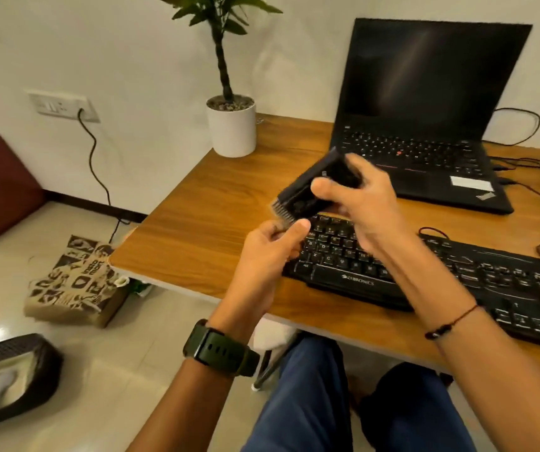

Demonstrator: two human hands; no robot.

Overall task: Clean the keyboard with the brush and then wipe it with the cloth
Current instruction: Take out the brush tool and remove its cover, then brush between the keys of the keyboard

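Here, the brush point(311, 187) is gripped by the right hand point(356, 197) above the keyboard point(425, 272); its blurred bristles are pinched by the left hand point(271, 246). The laptop point(425, 125) is behind.

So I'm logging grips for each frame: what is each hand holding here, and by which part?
The right hand grips the black brush around its body. The left hand pinches at the bristle end; what it holds cannot be told.

We see a black brush point(314, 184), black keyboard point(457, 278), black laptop point(425, 125) with red dot, brown wood-grain desk point(196, 223), white pot point(232, 132) with green plant point(219, 21), tan black-printed bag point(72, 285), green watch strap point(219, 352), blue trousers point(311, 402).
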